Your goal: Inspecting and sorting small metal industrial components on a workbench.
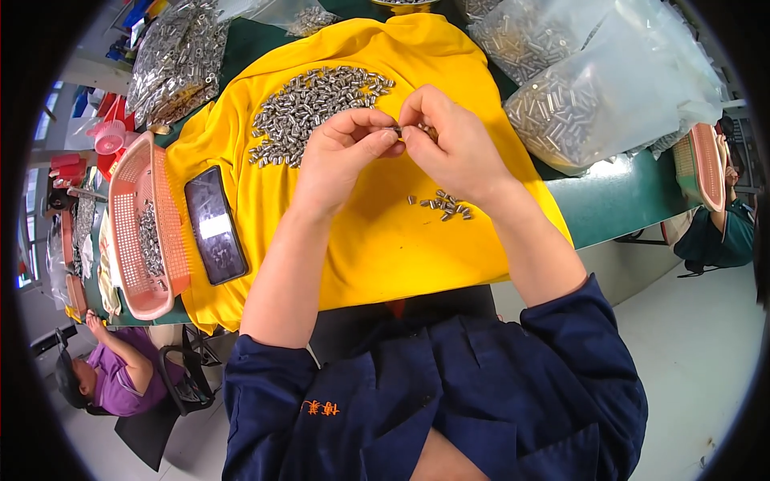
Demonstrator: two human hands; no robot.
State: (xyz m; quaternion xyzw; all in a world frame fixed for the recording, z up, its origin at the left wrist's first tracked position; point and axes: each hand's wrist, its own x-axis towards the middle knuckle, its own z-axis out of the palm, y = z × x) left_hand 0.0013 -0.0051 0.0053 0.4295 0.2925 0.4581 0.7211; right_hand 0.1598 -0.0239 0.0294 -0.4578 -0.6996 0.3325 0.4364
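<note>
Both hands meet over a yellow cloth [385,256], fingertips nearly touching. Thumb and forefinger of my left hand [341,156] pinch a small metal piece [398,131], mostly hidden by the fingers. My right hand [453,144] is closed at the other end of that piece, with a bit of brownish metal showing behind its fingers. Beyond my left hand lies a large pile of small metal cylinders [309,108]. A smaller group of similar cylinders [445,207] lies on the cloth below my right hand.
A dark phone [216,224] lies left of the pile, beside a pink basket [120,216] holding metal parts. Clear bags of metal parts [178,60] [561,104] stand at the far left and right. A person in purple [128,373] sits at left; another person [726,232] is at right.
</note>
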